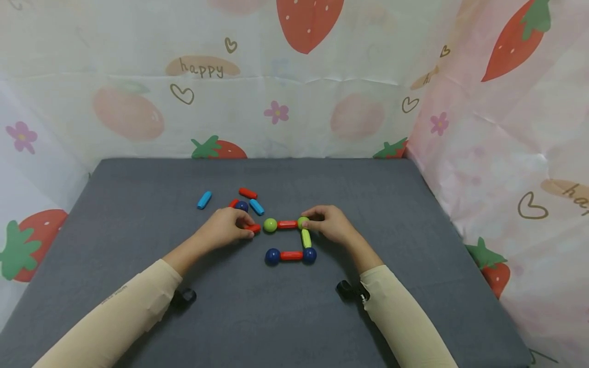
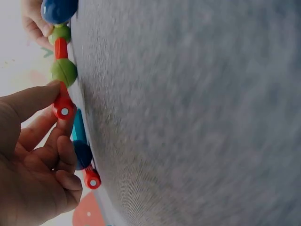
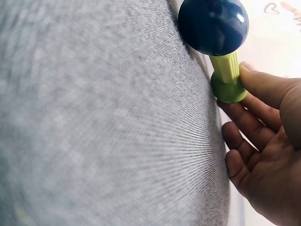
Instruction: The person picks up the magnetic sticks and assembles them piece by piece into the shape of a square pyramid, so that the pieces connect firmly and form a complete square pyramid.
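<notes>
Cream fabric sleeves [image 1: 405, 317]: closest to the head camera, one per arm, with a small black plastic-looking gadget [image 1: 183, 298] by the left cuff and another on the right.
Left hand [image 1: 224, 227]: thumb and fingers pinching a short red plastic rod [image 1: 256, 228], pale dot on its end in the left wrist view.
Right hand [image 1: 335, 225]: pinching a lime-green plastic ball [image 3: 228, 90] at the corner of the joined-up pieces.
Held rod's spot: just beside the other lime-green plastic ball [image 1: 270, 225]; can't tell if they touch.
Rod feel: probably light, stiff, kinda slick. Best hold is mid-barrel, ends left clear, since those dots look like magnets (guessing).
Ball feel: smooth and shiny, likely rolls or squirts away if nipped off-centre. Pinch it across the widest part. Nothing looks fragile, but the joints might pop if twisted.
Joined pieces: three sides, gap on the left. Second red plastic rod [image 1: 287, 224] on the far side, yellow-green plastic rod [image 1: 306, 238] on the right, third red plastic rod [image 1: 291, 255] between two navy plastic balls [image 1: 272, 256] nearest the person.
Farther out: two blue plastic rods [image 1: 204, 200], more red plastic rods [image 1: 248, 193] and another navy plastic ball [image 1: 241, 206].
Underneath: grey cloth-covered table [image 1: 257, 327].
Behind: strawberry-print fabric backdrop [image 1: 303, 92].
</notes>
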Action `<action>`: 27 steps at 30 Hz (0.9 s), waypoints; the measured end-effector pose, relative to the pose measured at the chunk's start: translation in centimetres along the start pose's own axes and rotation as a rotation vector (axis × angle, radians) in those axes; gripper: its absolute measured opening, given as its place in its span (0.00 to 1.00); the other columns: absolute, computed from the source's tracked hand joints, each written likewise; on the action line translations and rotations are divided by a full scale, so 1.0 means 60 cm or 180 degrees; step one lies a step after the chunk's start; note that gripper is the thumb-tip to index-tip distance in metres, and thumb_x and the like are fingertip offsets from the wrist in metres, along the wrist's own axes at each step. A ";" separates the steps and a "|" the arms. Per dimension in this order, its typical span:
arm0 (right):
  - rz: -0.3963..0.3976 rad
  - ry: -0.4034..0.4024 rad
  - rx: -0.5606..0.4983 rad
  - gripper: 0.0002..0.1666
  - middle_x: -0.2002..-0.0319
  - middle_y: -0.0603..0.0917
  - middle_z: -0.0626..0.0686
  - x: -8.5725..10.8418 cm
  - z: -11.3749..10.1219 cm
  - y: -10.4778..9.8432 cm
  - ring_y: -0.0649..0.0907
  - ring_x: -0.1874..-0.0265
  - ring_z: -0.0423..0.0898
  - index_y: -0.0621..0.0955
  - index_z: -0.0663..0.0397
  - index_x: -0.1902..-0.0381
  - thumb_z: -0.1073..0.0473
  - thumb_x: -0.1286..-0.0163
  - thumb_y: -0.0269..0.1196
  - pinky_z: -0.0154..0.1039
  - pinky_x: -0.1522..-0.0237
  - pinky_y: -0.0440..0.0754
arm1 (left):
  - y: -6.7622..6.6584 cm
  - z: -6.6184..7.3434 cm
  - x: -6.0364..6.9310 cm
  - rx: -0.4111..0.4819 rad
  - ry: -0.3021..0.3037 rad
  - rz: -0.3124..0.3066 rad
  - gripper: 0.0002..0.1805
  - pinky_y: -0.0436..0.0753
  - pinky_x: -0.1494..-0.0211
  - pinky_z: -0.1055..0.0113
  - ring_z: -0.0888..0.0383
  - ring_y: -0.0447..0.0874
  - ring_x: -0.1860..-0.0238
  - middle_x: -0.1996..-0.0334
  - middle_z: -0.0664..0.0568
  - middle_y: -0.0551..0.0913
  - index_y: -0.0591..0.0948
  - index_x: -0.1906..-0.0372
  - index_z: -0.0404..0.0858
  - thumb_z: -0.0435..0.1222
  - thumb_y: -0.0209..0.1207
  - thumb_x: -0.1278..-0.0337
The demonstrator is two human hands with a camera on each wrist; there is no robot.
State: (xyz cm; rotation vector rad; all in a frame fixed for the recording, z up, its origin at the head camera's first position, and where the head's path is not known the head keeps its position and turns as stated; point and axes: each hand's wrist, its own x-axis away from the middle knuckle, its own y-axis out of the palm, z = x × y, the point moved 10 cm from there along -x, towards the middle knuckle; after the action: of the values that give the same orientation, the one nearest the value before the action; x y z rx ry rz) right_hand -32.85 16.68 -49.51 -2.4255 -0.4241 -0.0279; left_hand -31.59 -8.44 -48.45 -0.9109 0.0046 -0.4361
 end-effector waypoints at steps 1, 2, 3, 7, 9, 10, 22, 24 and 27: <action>0.0007 -0.0002 0.0005 0.18 0.51 0.87 0.46 0.000 0.000 0.000 0.83 0.55 0.45 0.87 0.42 0.45 0.47 0.30 0.70 0.41 0.56 0.81 | 0.002 0.000 0.002 0.0070 -0.0026 -0.0003 0.13 0.80 0.61 0.63 0.56 0.80 0.64 0.61 0.55 0.87 0.88 0.52 0.46 0.44 0.72 0.40; 0.0014 -0.0005 0.0010 0.18 0.51 0.88 0.46 0.000 -0.001 -0.001 0.83 0.55 0.45 0.88 0.42 0.45 0.47 0.30 0.70 0.41 0.56 0.81 | 0.003 0.000 0.004 0.0135 -0.0033 -0.0015 0.13 0.80 0.62 0.63 0.57 0.80 0.64 0.61 0.55 0.87 0.88 0.52 0.45 0.44 0.72 0.40; 0.0021 -0.0007 0.0012 0.18 0.51 0.88 0.46 0.000 -0.001 -0.001 0.83 0.55 0.45 0.88 0.42 0.46 0.47 0.31 0.70 0.41 0.56 0.81 | 0.005 0.000 0.006 0.0183 -0.0044 -0.0016 0.13 0.80 0.62 0.63 0.57 0.80 0.64 0.61 0.55 0.87 0.88 0.52 0.45 0.44 0.72 0.40; 0.0042 -0.0018 0.0025 0.18 0.51 0.88 0.46 0.001 -0.002 -0.002 0.83 0.55 0.45 0.88 0.43 0.46 0.47 0.31 0.70 0.42 0.56 0.81 | 0.010 0.004 0.012 0.0333 -0.0039 0.0023 0.12 0.80 0.63 0.63 0.56 0.80 0.66 0.64 0.55 0.86 0.88 0.54 0.44 0.43 0.71 0.39; 0.0048 -0.0026 0.0022 0.18 0.51 0.88 0.47 0.002 -0.003 -0.001 0.83 0.55 0.45 0.88 0.43 0.46 0.47 0.31 0.71 0.42 0.55 0.81 | 0.011 0.005 0.014 0.0367 -0.0056 0.0062 0.11 0.80 0.62 0.63 0.56 0.80 0.65 0.65 0.55 0.86 0.88 0.55 0.45 0.43 0.71 0.40; 0.0053 -0.0031 0.0025 0.18 0.51 0.88 0.46 0.002 -0.003 -0.001 0.83 0.55 0.45 0.88 0.43 0.46 0.47 0.31 0.71 0.42 0.55 0.81 | 0.012 0.006 0.015 0.0383 -0.0049 0.0072 0.11 0.80 0.62 0.63 0.56 0.80 0.65 0.65 0.55 0.86 0.88 0.55 0.45 0.43 0.71 0.39; 0.0086 -0.0065 0.0032 0.17 0.53 0.88 0.45 0.006 -0.002 0.002 0.83 0.55 0.45 0.89 0.42 0.49 0.46 0.33 0.72 0.43 0.54 0.81 | 0.017 0.015 0.012 0.0394 -0.0014 0.0135 0.09 0.81 0.62 0.63 0.57 0.81 0.65 0.65 0.55 0.86 0.88 0.58 0.44 0.43 0.70 0.38; 0.0091 -0.0060 0.0025 0.16 0.53 0.88 0.45 0.006 -0.002 0.001 0.83 0.55 0.45 0.89 0.42 0.50 0.46 0.33 0.72 0.43 0.53 0.81 | 0.018 0.015 0.011 0.0404 -0.0030 0.0128 0.09 0.81 0.63 0.63 0.57 0.81 0.66 0.66 0.55 0.86 0.88 0.58 0.44 0.43 0.70 0.39; 0.0092 -0.0044 0.0030 0.15 0.54 0.88 0.45 0.006 -0.001 0.001 0.83 0.55 0.45 0.89 0.41 0.51 0.46 0.33 0.72 0.44 0.53 0.81 | 0.022 0.014 0.011 0.0438 -0.0079 0.0100 0.09 0.80 0.63 0.63 0.57 0.81 0.66 0.67 0.55 0.86 0.88 0.59 0.44 0.44 0.70 0.38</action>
State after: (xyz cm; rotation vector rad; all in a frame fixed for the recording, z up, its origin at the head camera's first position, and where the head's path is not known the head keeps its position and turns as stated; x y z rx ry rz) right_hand -32.46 16.69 -49.44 -2.4233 -0.3943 0.0034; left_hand -30.35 -7.34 -48.84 -0.7798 -0.0335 -0.3911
